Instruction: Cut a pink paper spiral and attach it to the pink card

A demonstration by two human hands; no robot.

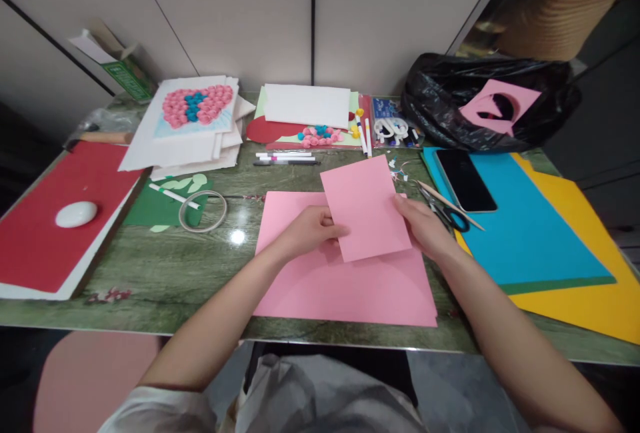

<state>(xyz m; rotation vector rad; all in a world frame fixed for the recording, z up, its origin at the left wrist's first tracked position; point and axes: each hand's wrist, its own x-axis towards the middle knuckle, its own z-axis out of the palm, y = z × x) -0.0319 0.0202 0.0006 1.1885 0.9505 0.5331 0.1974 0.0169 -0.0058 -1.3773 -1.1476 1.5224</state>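
Observation:
A small sheet of pink paper (367, 210) is held tilted above the table between my two hands. My left hand (315, 230) pinches its left edge, thumb on top and fingers curled beneath. On the right edge, my right hand (423, 223) grips it with the thumb in front; the other fingers are partly hidden. Below lie larger pink sheets (345, 293), stacked slightly askew. Just right of my right hand are scissors (443, 206) with dark handles and a pointed wooden stick (450, 205).
Blue paper (540, 240) with a phone (466, 180) and yellow sheets (600, 260) lie right. Behind stands a black plastic bag (435, 100) with a pink offcut. Left are a tape roll (224, 213), green paper (145, 206), red paper (40, 220) and a paper-flower picture (197, 110).

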